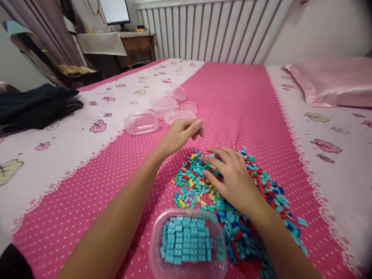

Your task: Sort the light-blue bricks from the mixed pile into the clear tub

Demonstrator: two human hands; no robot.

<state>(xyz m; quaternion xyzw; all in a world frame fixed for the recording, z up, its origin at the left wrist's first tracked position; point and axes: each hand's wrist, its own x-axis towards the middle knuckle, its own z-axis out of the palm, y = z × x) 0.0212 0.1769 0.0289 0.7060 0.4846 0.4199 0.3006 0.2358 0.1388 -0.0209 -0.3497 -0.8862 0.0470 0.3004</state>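
Note:
A wide pile of small toy building bricks (188, 190) in blue, teal, red, green and yellow lies loose on the bed. Over its middle my right hand (232, 178) is open, fingers spread and pointing left; fingertips are just above or on the bricks. My left hand (183, 133) is raised beyond the pile's far left edge with its fingers curled together; whether a brick is inside is hidden. Close to me stands a clear plastic container (155, 232) with light-blue bricks (187, 240) packed in tidy rows.
Several clear plastic containers and lids (142, 123) sit farther off on the pink dotted bedsheet (232, 104). Dark folded clothing (35, 106) lies at the left, a pink pillow (334, 81) at the right. Behind are a white slatted headboard (200, 31) and a desk with a monitor (114, 11).

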